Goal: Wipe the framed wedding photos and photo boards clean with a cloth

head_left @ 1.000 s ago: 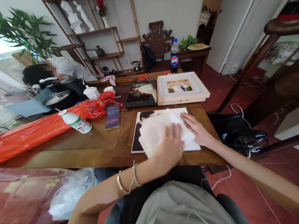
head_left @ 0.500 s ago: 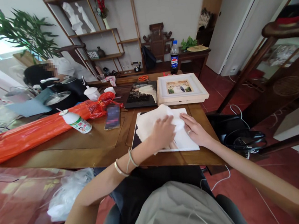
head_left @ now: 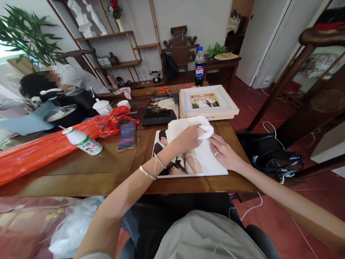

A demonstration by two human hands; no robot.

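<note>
A photo panel point(head_left: 210, 162) showing people in dark and white clothes lies flat on the wooden table in front of me. My left hand point(head_left: 191, 138) is closed on a white cloth point(head_left: 179, 127), which is bunched at the fingers and spread over the panel's upper part. My right hand point(head_left: 225, 153), with a ring on it, lies flat on the panel's right edge, fingers stretched out beside the cloth. Behind the panel are a dark photo board point(head_left: 162, 108) and a pale box frame point(head_left: 230, 106) with a small photo in it.
Left of the panel are a phone point(head_left: 126, 136), a white bottle point(head_left: 82, 140) and a long red plastic-wrapped bundle point(head_left: 37, 152). Orange-handled scissors point(head_left: 163, 90) and a cola bottle point(head_left: 199, 66) stand farther back. Another person point(head_left: 38, 83) is at the far left, beyond a kettle point(head_left: 79, 98).
My left hand has moved right and slightly away from me with the cloth, uncovering the panel's left side. My right hand stays at the panel's right edge.
</note>
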